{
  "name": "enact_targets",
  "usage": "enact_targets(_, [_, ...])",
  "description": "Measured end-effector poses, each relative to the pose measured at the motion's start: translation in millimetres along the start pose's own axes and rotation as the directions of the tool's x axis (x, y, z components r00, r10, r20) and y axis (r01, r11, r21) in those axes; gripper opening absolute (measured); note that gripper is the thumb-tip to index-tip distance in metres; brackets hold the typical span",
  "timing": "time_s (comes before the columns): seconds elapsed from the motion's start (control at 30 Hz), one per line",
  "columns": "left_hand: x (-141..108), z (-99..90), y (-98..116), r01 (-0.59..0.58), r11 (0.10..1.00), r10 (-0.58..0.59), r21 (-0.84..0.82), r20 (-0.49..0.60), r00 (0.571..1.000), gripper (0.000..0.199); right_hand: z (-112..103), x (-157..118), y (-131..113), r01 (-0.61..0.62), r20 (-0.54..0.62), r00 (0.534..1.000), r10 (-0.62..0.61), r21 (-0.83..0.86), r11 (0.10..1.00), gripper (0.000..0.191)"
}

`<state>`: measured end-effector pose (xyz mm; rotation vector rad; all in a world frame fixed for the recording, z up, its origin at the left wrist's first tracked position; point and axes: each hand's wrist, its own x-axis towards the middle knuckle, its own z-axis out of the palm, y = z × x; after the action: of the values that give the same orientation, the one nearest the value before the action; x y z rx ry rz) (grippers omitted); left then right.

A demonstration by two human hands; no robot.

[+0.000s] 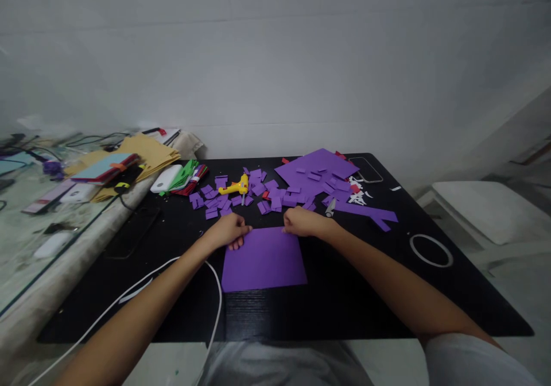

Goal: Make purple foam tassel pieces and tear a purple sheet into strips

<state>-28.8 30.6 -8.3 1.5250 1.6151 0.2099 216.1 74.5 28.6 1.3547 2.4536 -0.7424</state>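
A purple sheet (264,261) lies on the black table in front of me. My left hand (230,231) pinches its far left corner, fingers closed on the paper. At the far right corner, my right hand (297,222) has its fingers curled and pressed on the sheet's edge. Beyond the hands are many small purple pieces (219,202) and a yellow glue gun (236,187). Scissors (330,208) lie just past my right wrist, beside a purple strip (365,211).
A large purple sheet (316,165) with scraps on it lies at the back right, near white scraps (358,193). To the right is a white ring (431,250). A white cable (219,294) crosses the left side. Green strips (183,174) lie back left.
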Motion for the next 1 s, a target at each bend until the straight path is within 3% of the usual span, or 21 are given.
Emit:
enact_targets(0.4, [-16,-32.3,-39,0.089,0.996,-0.09,-0.033,-0.045,0.995,0.037,0,-1,-1,-0.019,0.007,1.0,0.019,0.02,1.0,0.017])
enact_targets(1.0, [-11,-39.5,-38,0.105,0.992,-0.106,-0.075,-0.007,0.994,0.029,8,4,11,0.016,-0.021,1.0,-0.014,0.095,0.995,0.015])
